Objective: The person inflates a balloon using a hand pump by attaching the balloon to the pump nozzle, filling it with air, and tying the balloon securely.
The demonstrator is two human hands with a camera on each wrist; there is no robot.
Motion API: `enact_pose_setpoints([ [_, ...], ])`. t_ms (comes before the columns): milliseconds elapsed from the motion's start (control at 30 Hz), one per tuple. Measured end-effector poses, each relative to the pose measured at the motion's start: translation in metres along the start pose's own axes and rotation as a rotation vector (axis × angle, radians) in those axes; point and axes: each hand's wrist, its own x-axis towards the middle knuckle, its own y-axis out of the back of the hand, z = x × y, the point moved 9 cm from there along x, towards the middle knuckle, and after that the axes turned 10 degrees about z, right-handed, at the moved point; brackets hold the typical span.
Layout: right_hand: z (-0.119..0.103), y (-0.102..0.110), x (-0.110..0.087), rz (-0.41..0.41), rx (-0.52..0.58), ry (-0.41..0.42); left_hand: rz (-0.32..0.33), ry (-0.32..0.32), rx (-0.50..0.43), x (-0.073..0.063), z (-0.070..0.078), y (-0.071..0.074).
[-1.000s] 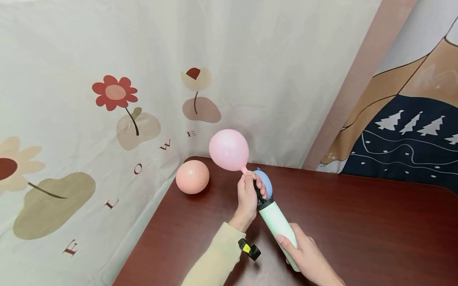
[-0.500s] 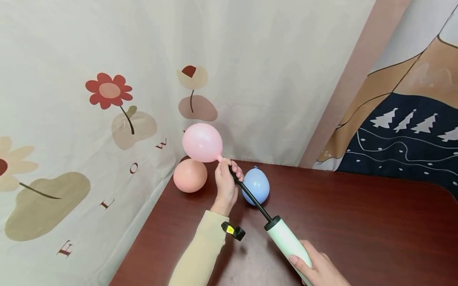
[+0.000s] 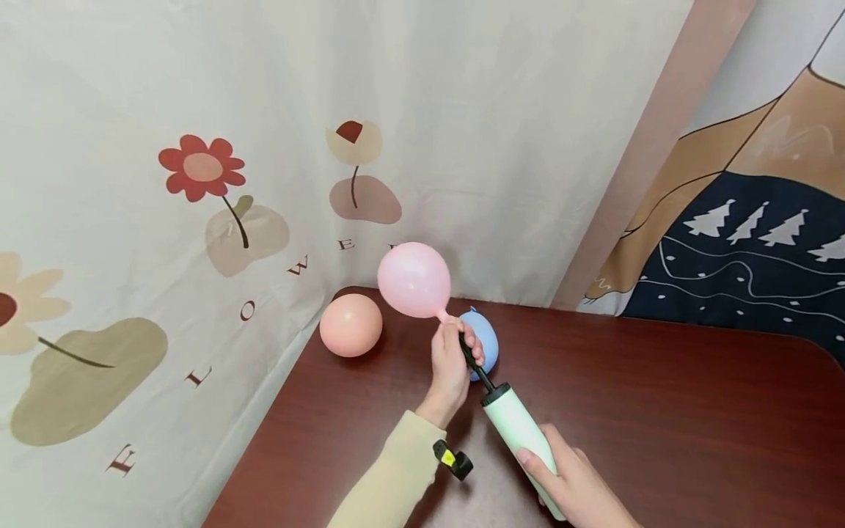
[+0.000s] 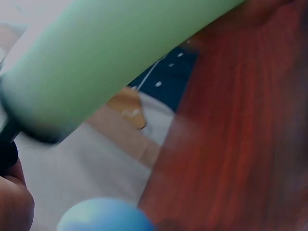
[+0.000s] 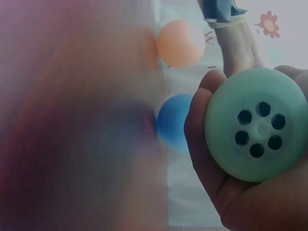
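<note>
My left hand [image 3: 454, 361] grips the black handle of a balloon pump and pinches the neck of a pink balloon [image 3: 414, 280] at its tip. The balloon is inflated and points up and left. My right hand [image 3: 569, 473] is wrapped round the pump's mint-green barrel [image 3: 518, 433]. A short length of black rod shows between handle and barrel. In the right wrist view the barrel's round end [image 5: 257, 125] shows several holes, with fingers curled about it. Behind my left hand, a knotted blue balloon [image 3: 487, 343] is partly hidden.
A peach balloon [image 3: 351, 325] rests at the back left corner of the dark red wooden table [image 3: 660, 411]. White cloth [image 3: 515, 147] printed with flowers hangs behind and left. A dark blue tree-patterned cloth [image 3: 759, 271] hangs at the right.
The pump's rod was drawn far out half a second ago and is now mostly pushed in. My left hand and the pink balloon came back toward the barrel, which moved slightly up and left.
</note>
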Motion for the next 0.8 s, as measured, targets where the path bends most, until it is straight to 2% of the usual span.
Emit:
enact_pose_setpoints([
  [167,-0.008,-0.001,0.012,0.019,0.06,-0.022,-0.038,-0.001,0.044,-0.011,-0.009,-0.008],
  [367,-0.016,-0.001,0.015,0.034,0.101,-0.029,-0.02,-0.041,0.035,-0.004,0.001,-0.009],
  [467,-0.017,-0.001,0.013,0.039,0.1,-0.034,-0.003,-0.051,0.0,0.001,0.009,-0.006],
  [633,-0.009,-0.002,0.002,-0.02,0.068,-0.061,0.04,-0.069,-0.054,0.018,0.025,0.007],
  [800,0.004,0.0,-0.016,-0.09,0.092,-0.01,0.07,-0.098,-0.102,0.036,0.045,0.023],
])
